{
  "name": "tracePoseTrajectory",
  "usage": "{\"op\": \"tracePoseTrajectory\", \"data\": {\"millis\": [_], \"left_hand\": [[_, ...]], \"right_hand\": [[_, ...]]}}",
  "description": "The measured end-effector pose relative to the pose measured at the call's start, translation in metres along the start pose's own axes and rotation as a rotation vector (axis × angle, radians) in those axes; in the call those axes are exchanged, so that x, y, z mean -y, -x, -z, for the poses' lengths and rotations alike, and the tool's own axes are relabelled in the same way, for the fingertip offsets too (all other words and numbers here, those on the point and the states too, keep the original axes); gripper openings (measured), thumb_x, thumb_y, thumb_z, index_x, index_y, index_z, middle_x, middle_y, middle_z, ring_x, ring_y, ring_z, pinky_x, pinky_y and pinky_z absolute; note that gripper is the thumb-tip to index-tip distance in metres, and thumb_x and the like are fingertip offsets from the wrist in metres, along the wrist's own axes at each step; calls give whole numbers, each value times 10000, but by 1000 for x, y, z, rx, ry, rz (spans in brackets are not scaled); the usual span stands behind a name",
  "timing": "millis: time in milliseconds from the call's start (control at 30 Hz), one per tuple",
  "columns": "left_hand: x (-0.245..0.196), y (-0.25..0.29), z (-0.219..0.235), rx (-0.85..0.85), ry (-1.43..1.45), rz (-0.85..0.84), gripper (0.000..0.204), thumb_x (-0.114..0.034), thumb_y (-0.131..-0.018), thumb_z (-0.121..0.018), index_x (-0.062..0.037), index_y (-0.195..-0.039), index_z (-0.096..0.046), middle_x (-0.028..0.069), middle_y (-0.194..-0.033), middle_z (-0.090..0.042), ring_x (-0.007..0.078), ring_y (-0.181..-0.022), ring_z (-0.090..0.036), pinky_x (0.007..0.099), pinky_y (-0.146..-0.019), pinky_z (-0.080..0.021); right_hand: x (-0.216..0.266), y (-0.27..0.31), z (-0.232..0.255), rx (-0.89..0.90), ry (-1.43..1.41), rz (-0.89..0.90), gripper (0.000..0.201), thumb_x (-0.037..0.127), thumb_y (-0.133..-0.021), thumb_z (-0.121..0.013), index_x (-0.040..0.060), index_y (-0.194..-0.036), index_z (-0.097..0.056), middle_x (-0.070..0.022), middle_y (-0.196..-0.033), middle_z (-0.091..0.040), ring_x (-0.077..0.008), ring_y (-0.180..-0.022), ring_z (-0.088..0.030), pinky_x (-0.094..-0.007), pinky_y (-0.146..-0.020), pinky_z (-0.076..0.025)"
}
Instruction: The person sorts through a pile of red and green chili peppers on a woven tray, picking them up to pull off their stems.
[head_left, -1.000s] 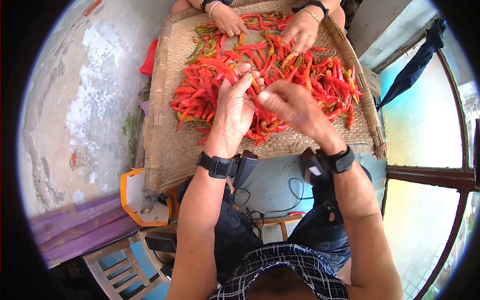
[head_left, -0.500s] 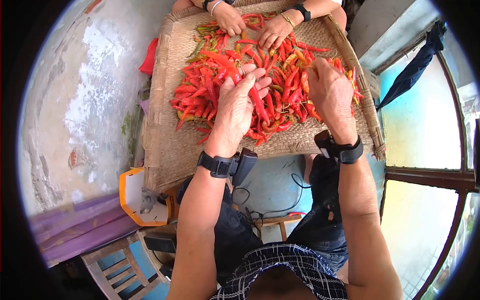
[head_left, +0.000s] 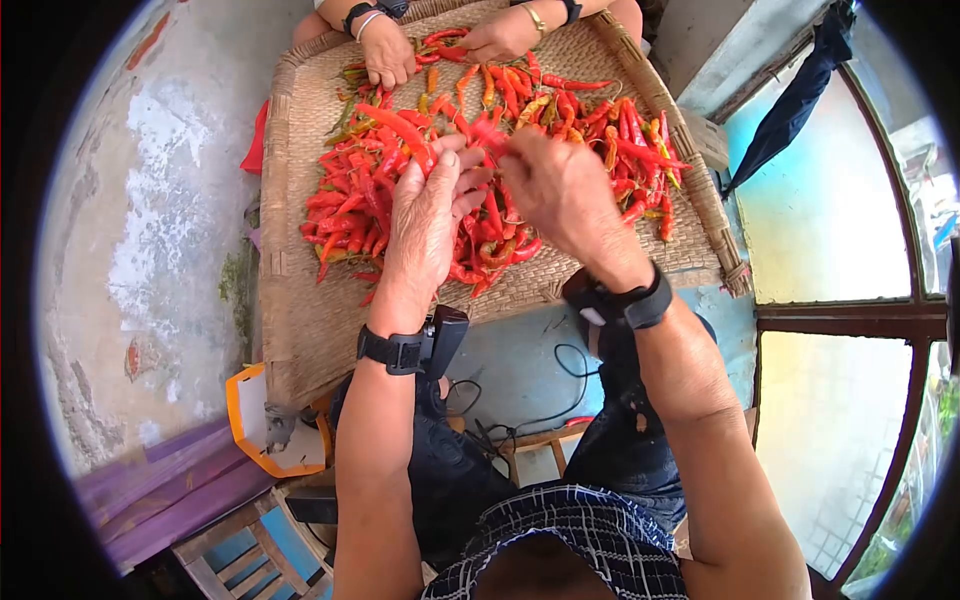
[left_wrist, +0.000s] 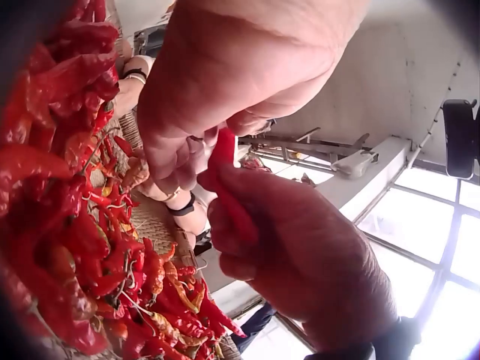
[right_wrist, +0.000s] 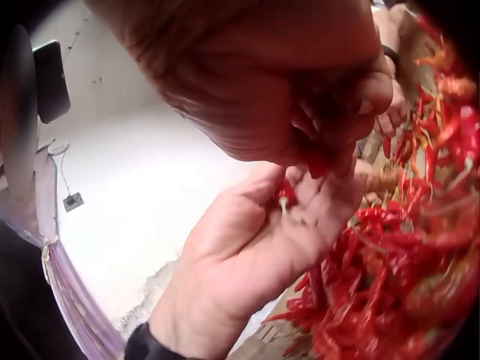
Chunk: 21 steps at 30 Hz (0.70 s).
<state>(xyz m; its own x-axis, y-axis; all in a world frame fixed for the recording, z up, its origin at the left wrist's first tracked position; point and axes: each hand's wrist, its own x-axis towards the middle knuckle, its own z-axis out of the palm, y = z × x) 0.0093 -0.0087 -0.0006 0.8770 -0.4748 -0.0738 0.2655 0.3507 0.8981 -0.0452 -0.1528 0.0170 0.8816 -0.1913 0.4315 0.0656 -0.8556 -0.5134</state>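
Over a heap of red peppers (head_left: 350, 200), the left hand (head_left: 422, 230), palm up, holds a long red pepper (head_left: 400, 128) under its thumb. The right hand (head_left: 568, 195) is just beside its fingers, pinching another pepper (head_left: 488, 135), blurred. In the left wrist view the right hand (left_wrist: 307, 259) grips a red pepper (left_wrist: 234, 210) close below the left hand (left_wrist: 247, 67). The right wrist view shows a pepper end with its stem (right_wrist: 284, 195) in the left palm (right_wrist: 240, 247), below the right hand (right_wrist: 270, 82), whose fingertips are partly in shadow.
The peppers lie on a woven tray (head_left: 310, 330) with a raised rim. Across it, another person's hands (head_left: 388, 52) reach in among peppers at the far edge. A slatted wooden chair (head_left: 255, 550) and an orange-edged box (head_left: 280, 425) stand at lower left.
My right hand has come back from the heap's right side to my left hand with a red pepper. The head view has shifted slightly. The other person's right-side hand has moved toward the far rim.
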Motion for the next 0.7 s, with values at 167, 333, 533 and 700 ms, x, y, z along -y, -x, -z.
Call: {"op": "tracePoseTrajectory", "data": {"millis": [167,333,533,700], "left_hand": [[-8,8,0,25,-287,49,344,-322,-964,-501,-47,-1169,-523,53,-928,-616,71,-692,-546,220,-613,-457],[-1,5,-11,166,-579,23,306,-290,-962,-499,-7,-1069,-549,44,-776,-590,70,-601,-541,240,-500,-444],[8,5,-8,242,-753,96,296,-206,-902,-555,54,-1043,-533,112,-792,-611,222,-736,-609,352,-678,-481],[3,6,-5,173,-733,-54,285,-207,-925,-538,-7,-1129,-529,41,-914,-588,96,-740,-569,252,-646,-476]], "right_hand": [[-39,-8,33,-281,405,-37,194,212,-841,-611,33,-916,-603,-169,-743,-642,-321,-736,-653,-422,-636,-521],[-10,1,19,77,-467,-49,305,287,-842,-658,-16,-881,-649,-204,-792,-599,-346,-700,-597,-409,-652,-475],[4,-4,1,79,-395,-73,203,171,-831,-615,-30,-846,-640,-232,-775,-612,-373,-709,-618,-421,-653,-493],[-27,-20,16,-152,-46,-174,165,164,-825,-608,19,-896,-640,-209,-834,-621,-353,-761,-631,-416,-672,-512]]}}
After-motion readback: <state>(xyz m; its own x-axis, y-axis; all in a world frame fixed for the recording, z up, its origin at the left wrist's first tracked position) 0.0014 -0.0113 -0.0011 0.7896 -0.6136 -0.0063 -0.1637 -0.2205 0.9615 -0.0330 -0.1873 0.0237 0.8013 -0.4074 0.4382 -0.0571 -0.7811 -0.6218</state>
